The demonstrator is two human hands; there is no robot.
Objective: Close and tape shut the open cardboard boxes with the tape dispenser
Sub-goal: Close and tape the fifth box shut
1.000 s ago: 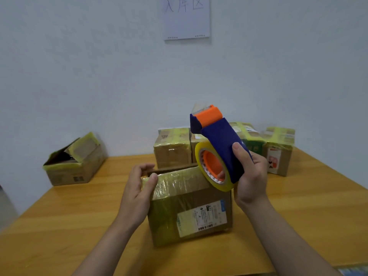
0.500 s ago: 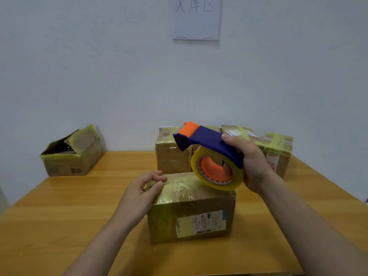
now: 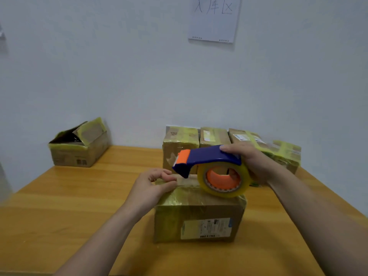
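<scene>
Brown cardboard box (image 3: 199, 220) sits in the middle of the wooden table (image 3: 79, 206), close to the person. Its top is folded down and has shiny yellow tape on it. A white label is on its front side.

The left hand (image 3: 153, 188) is at the top left edge of the box, with its fingers bent around that edge and the thumb on top. The right hand (image 3: 253, 164) grips the blue and orange tape dispenser (image 3: 207, 158), with fingers wrapped over its back end. The dispenser is just above the box top, and its orange tip points toward the left hand. The yellow tape roll (image 3: 229, 193) is low over the box. I cannot tell if it touches.

An open box (image 3: 79, 148) sits far left by the wall. Some taped boxes (image 3: 180, 144) stand in a row at the back. A white paper (image 3: 214, 18) hangs on the wall.
</scene>
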